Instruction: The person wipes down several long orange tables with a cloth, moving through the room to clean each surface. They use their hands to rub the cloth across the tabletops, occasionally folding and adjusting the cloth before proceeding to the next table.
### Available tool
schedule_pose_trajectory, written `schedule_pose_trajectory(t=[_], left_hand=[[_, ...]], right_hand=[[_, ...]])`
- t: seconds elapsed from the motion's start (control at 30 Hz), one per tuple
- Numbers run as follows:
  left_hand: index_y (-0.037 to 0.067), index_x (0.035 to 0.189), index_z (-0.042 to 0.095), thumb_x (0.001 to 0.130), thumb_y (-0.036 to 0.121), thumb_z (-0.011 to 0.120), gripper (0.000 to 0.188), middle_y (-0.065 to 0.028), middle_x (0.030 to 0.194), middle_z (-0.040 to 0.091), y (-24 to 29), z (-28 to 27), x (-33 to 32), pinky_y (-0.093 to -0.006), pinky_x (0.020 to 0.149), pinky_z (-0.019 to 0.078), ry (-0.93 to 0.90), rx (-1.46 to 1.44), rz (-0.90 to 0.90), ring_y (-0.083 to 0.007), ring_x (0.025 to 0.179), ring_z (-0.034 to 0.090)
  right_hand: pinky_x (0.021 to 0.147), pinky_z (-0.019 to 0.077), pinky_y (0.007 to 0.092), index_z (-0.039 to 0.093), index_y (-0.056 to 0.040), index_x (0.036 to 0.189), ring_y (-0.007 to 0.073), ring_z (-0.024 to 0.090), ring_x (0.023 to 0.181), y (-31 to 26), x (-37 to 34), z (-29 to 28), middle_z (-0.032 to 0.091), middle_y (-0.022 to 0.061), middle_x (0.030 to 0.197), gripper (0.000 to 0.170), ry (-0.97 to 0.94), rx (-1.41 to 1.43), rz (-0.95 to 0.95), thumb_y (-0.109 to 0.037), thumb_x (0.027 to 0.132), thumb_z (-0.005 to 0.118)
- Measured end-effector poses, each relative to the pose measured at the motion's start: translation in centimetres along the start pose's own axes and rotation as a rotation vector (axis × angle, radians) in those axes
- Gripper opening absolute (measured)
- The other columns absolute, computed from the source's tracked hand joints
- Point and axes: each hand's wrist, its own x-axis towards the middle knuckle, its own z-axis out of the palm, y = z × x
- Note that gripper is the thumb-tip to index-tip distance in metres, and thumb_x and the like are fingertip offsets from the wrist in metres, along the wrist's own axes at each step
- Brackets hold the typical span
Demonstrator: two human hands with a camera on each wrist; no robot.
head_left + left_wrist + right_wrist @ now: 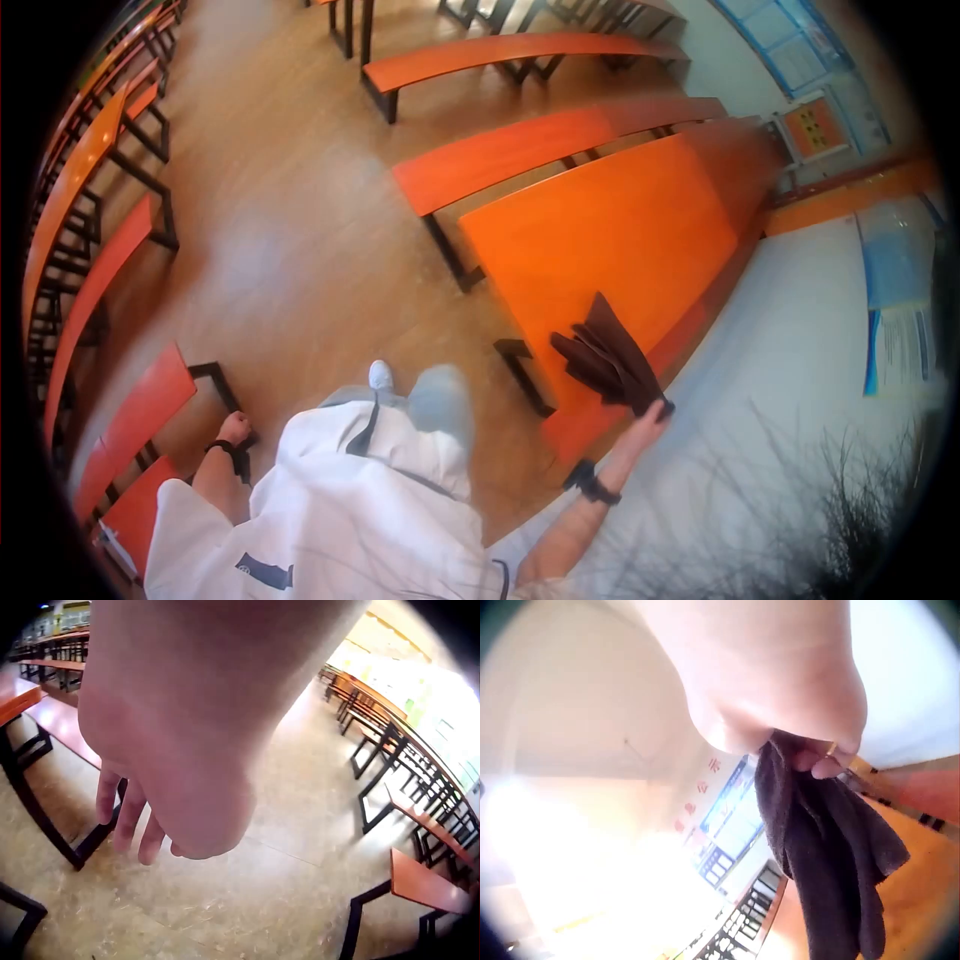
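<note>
A dark brown cloth (612,352) hangs in folds over the near end of the orange table (600,240), gripped at its top by my right hand (652,422). In the right wrist view the fingers of the right hand (821,754) curl round the bunched cloth (829,862), whose loose part dangles downward. My left hand (236,428) is low at my side, near a bench's dark leg. The left wrist view shows the left hand (176,802) with loosely bent fingers and nothing in them, above the floor.
Red benches (540,135) stand behind and beside the table. More tables and benches (90,170) line the left, across a brown floor (270,210). A white wall (780,330) with posted sheets (895,340) rises close on the right.
</note>
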Motion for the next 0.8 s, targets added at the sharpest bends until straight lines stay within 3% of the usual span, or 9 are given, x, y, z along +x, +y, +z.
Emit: schedule_pose_trajectory(t=[0.1, 0.17, 0.23, 0.33, 0.47, 0.57, 0.67, 0.73, 0.8], left_hand=[[-0.001, 0.108, 0.065, 0.087, 0.018, 0.051, 0.031, -0.0193, 0.101, 0.07, -1.9, 1.0, -0.3, -0.0409, 0.089, 0.0497, -0.082, -0.016, 0.147, -0.0352, 0.102, 0.066], [0.0, 0.111, 0.064, 0.089, 0.017, 0.049, 0.031, -0.0194, 0.103, 0.07, -2.2, 3.9, 2.8, -0.0402, 0.09, 0.0492, -0.067, 0.085, 0.253, -0.0349, 0.101, 0.065], [0.0, 0.112, 0.063, 0.091, 0.017, 0.048, 0.031, -0.0195, 0.104, 0.069, -0.1, 5.3, 2.5, -0.0401, 0.091, 0.0488, -0.053, 0.091, 0.301, -0.0346, 0.101, 0.065], [0.002, 0.114, 0.061, 0.093, 0.018, 0.048, 0.03, -0.0194, 0.105, 0.069, 8.9, 4.0, 2.3, -0.0407, 0.091, 0.0488, 0.03, -0.036, 0.336, -0.0342, 0.101, 0.065], [0.004, 0.116, 0.06, 0.096, 0.019, 0.049, 0.027, -0.018, 0.1, 0.07, 18.3, 1.8, 0.7, -0.0385, 0.082, 0.0517, 0.071, -0.253, 0.347, -0.0317, 0.093, 0.067], [0.004, 0.116, 0.06, 0.096, 0.019, 0.05, 0.027, -0.0163, 0.098, 0.07, 26.1, -2.2, -2.3, -0.0372, 0.08, 0.0518, 0.102, -0.199, 0.366, -0.0296, 0.089, 0.068], [0.003, 0.116, 0.058, 0.096, 0.014, 0.052, 0.024, -0.0101, 0.098, 0.069, 31.2, -5.4, -2.6, -0.0311, 0.077, 0.0518, 0.232, -0.18, 0.362, -0.0191, 0.084, 0.066], [0.004, 0.115, 0.06, 0.096, 0.018, 0.052, 0.025, -0.0127, 0.1, 0.069, 35.5, -8.7, -5.2, -0.0338, 0.08, 0.0512, 0.185, -0.257, 0.283, -0.0251, 0.089, 0.066], [0.004, 0.115, 0.06, 0.096, 0.019, 0.053, 0.026, -0.0143, 0.103, 0.069, 35.5, -9.4, -4.7, -0.0349, 0.083, 0.0505, 0.204, -0.287, 0.282, -0.0276, 0.096, 0.066]], right_hand=[[0.103, 0.0399, 0.0444, 0.039, 0.0095, 0.135, 0.0362, 0.049, 0.124, 1.6, -3.3, 9.1, 0.048, 0.0255, 0.134, 0.056, -0.439, -0.291, 0.057, -0.034, 0.102, 0.05], [0.101, 0.0365, 0.0532, 0.046, 0.0028, 0.129, 0.0401, 0.045, 0.125, 11.4, -4.2, 14.9, 0.048, 0.0235, 0.13, 0.048, -0.481, -0.736, -0.258, -0.035, 0.1, 0.051], [0.096, 0.0354, 0.0577, 0.05, -0.0051, 0.122, 0.0415, 0.044, 0.12, 7.6, -7.3, 19.7, 0.047, 0.0205, 0.122, 0.039, -0.685, -0.979, -0.216, -0.034, 0.097, 0.056], [0.089, 0.038, 0.0544, 0.051, -0.0082, 0.12, 0.0387, 0.046, 0.11, 10.0, -6.9, 26.5, 0.046, 0.0166, 0.113, 0.034, -0.439, -0.98, -0.267, -0.031, 0.096, 0.058], [0.089, 0.0372, 0.0535, 0.05, -0.003, 0.116, 0.038, 0.045, 0.11, 8.7, -1.1, 31.6, 0.044, 0.0173, 0.112, 0.032, -0.522, -0.93, -0.304, -0.03, 0.1, 0.052], [0.086, 0.0396, 0.0531, 0.05, -0.0012, 0.117, 0.0402, 0.048, 0.107, 8.8, 3.6, 35.2, 0.045, 0.0197, 0.114, 0.036, -0.493, -0.994, -0.272, -0.034, 0.102, 0.048], [0.087, 0.0407, 0.053, 0.051, 0.0008, 0.117, 0.0409, 0.049, 0.107, 7.6, 6.9, 40.3, 0.047, 0.0197, 0.116, 0.042, -0.351, -1.073, -0.122, -0.038, 0.104, 0.04], [0.089, 0.0405, 0.0528, 0.051, -0.0018, 0.126, 0.0402, 0.049, 0.113, 5.3, 7.6, 43.5, 0.049, 0.0192, 0.122, 0.048, -0.251, -1.066, 0.033, -0.042, 0.102, 0.041], [0.09, 0.0399, 0.0537, 0.051, -0.0045, 0.13, 0.0394, 0.05, 0.116, 6.1, 7.6, 45.6, 0.05, 0.0182, 0.125, 0.051, -0.109, -1.105, 0.121, -0.046, 0.1, 0.042]])
